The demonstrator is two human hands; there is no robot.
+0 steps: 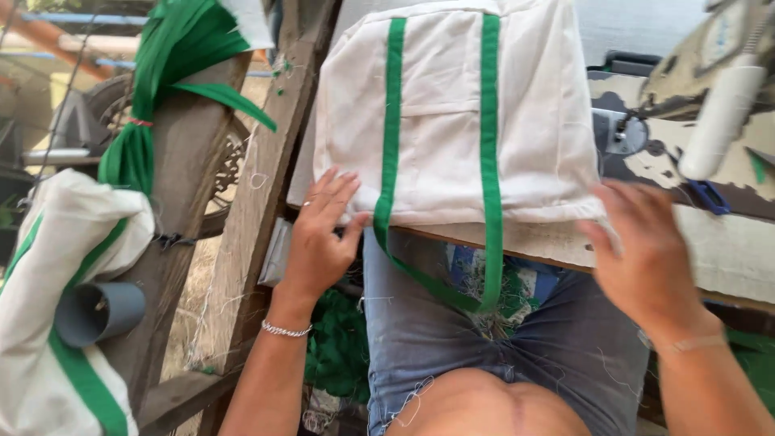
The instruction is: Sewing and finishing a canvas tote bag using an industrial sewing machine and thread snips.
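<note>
Cream cloth bag (452,121) with green straps (488,145) lies flat on table edge (726,250), strap loop hanging over lap. Left hand (319,234) spread, fingers resting on bag's lower left corner, thumb at strap. Right hand (646,250) blurred, open, touching bag's lower right edge. Sewing machine (702,89) just beside, right. Green strap bundle (153,97) hangs left.

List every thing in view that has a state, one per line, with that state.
cloth bag: lying flat on the table, green handle loop hanging over the edge
left hand: open, fingers spread on the bag's lower left corner
right hand: open, blurred, at the bag's lower right corner
green straps: bundled, tied, hanging
second bag: draped at left
</note>
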